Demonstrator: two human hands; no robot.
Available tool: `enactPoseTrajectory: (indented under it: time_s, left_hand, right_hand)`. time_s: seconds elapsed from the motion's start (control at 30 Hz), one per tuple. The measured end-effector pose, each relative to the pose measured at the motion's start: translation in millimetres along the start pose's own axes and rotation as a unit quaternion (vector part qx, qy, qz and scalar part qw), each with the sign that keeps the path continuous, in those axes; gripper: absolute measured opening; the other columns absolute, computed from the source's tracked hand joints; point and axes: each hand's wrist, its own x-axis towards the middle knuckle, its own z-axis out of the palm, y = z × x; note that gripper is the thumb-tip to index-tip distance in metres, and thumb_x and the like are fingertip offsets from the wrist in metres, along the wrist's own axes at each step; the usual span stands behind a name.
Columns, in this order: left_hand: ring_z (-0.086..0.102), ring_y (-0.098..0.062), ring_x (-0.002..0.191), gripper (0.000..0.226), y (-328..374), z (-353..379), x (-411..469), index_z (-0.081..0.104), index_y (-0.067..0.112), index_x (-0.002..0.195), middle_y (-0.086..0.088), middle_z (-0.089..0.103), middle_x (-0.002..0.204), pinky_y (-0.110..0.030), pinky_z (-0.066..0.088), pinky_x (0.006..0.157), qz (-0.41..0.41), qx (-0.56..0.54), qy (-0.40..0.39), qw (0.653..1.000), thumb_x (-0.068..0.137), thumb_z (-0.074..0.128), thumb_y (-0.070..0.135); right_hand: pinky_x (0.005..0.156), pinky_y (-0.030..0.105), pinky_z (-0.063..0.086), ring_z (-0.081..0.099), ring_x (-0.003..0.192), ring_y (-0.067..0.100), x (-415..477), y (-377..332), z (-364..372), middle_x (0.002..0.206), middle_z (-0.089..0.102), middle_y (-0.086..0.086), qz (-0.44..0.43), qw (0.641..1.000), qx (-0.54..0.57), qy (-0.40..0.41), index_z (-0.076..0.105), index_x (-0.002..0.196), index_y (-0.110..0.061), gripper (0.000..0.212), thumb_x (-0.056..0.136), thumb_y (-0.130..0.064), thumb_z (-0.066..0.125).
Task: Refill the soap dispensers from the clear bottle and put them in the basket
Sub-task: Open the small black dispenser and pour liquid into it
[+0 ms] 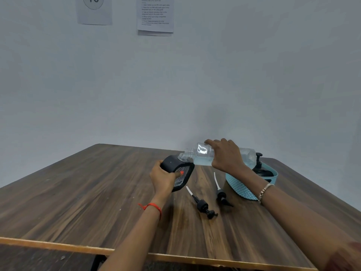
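Wood table (78, 192): clear bottle (201, 155), pale-blue liquid, tipped at black dispenser (172, 163).

The light is soft, cool and rather dim, and it gives the wall (254, 75) a blue-grey tint. A faint, wide shadow lies on it behind the clear bottle (203, 151), which carries one small white glare spot. Shadows on the table (78, 192) are weak. Its edges slant from wide-angle distortion. The papers (155, 14) are blurred, and the sleeve (343, 257) in the lower right corner is smeared.
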Motion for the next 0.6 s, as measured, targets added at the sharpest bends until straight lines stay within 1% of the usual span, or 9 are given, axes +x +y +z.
enactPoseTrajectory:
  time_s: [0.13,0.3,0.47,0.6]
  left_hand:
    - [0.059,-0.018,0.082,0.049,0.7,-1.5,-0.9,0.058,0.004,0.102,-0.012,0.067,0.100,-0.021,0.045,0.064,0.002,-0.005,0.000,1.000,0.060,0.083,0.000]
    - [0.060,-0.020,0.082,0.049,-0.6,-2.7,-1.3,0.058,0.006,0.100,-0.012,0.067,0.099,-0.024,0.046,0.065,0.002,-0.012,0.000,1.000,0.059,0.084,0.000]
    - [0.060,-0.020,0.082,0.048,-2.1,-3.4,-2.4,0.057,0.007,0.098,-0.012,0.067,0.099,-0.017,0.043,0.058,0.000,-0.016,-0.002,1.000,0.059,0.083,-0.001]
    - [0.060,-0.020,0.083,0.048,-4.2,-4.2,-2.1,0.057,0.007,0.098,-0.013,0.067,0.100,-0.021,0.045,0.063,0.001,-0.015,0.001,1.000,0.059,0.084,0.000]
  right_hand:
    - [0.076,0.031,0.037,0.055,0.091,0.024,0.3,-0.8,-0.8,0.100,0.066,0.002,-0.001,1.000,0.001,-0.003,0.049,0.125,-0.022,0.059,0.069,-0.009,0.056]
    - [0.074,0.030,0.036,0.055,0.088,0.024,-0.1,-2.9,-1.6,0.095,0.066,0.002,0.000,1.000,0.004,-0.001,0.051,0.124,-0.021,0.058,0.068,-0.007,0.055]
    - [0.075,0.030,0.037,0.055,0.090,0.024,-0.6,-4.4,-2.5,0.097,0.065,0.002,-0.003,1.000,0.002,-0.008,0.050,0.125,-0.022,0.059,0.068,-0.007,0.055]
    - [0.075,0.030,0.036,0.055,0.090,0.023,-0.7,-5.7,-2.8,0.098,0.066,0.001,-0.006,1.000,-0.005,-0.007,0.050,0.125,-0.022,0.058,0.069,-0.008,0.055]
